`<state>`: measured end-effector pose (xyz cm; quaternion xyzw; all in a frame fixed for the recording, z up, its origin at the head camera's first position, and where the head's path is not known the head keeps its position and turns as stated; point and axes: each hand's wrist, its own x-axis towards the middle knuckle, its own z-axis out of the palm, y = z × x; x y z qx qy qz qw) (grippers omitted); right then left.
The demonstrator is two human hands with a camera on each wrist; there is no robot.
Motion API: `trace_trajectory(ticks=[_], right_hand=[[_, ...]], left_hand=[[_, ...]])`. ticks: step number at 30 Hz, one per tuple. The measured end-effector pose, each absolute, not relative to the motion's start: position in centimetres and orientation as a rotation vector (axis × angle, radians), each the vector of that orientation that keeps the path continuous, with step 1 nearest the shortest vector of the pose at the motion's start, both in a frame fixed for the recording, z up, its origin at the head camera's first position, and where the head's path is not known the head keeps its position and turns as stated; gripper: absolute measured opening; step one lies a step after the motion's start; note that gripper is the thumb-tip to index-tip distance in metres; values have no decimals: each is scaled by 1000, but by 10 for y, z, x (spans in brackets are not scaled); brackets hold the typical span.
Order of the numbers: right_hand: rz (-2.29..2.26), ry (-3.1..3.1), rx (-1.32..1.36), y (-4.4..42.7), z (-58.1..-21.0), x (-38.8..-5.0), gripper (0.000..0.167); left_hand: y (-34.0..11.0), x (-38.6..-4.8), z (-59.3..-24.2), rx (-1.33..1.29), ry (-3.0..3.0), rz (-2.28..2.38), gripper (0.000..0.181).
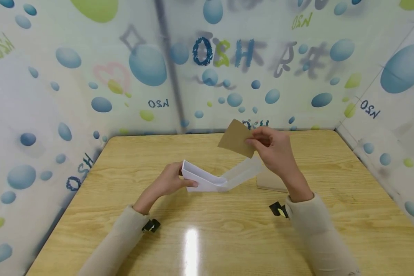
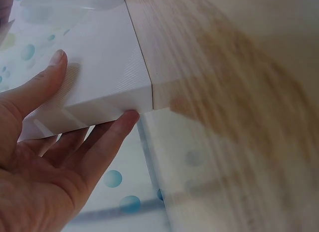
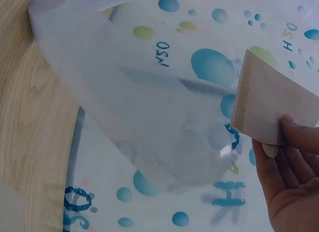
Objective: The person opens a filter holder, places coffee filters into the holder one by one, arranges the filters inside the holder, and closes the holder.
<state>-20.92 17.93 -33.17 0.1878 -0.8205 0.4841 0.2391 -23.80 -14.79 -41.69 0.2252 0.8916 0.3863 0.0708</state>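
My left hand [image 1: 167, 180] grips a small white box [image 1: 203, 180] by its left end, thumb on the near side and fingers behind. In the left wrist view the thumb lies on a broad face of the box [image 2: 99, 57], with fingers along its edge. From the box's right end a translucent plastic bag or film [image 1: 243, 173] slants up to the right. Above it, my right hand [image 1: 274, 147] pinches a flat brown paper packet [image 1: 235, 138] between thumb and fingers. The right wrist view shows a finely ribbed edge on this packet [image 3: 279, 100].
A flat brown paper piece or stack [image 1: 270, 182] lies on the wooden table [image 1: 227, 237], partly hidden by the right hand. Patterned walls [image 1: 207, 84] enclose the table at the back and sides. Black clips [image 1: 151, 225] sit near both cuffs.
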Motion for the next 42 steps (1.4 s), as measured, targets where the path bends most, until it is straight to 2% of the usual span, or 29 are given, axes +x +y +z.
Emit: trace_trajectory(ticks=[12,42], right_hand=[[1327,-2271,662,141,-342,-212,8],[1265,-2382,808,104,-368,-212,4]], left_hand=[[-147,-237,-415,711,2682,1152,33],[-149,-238,-416,718,2668,1172,39]])
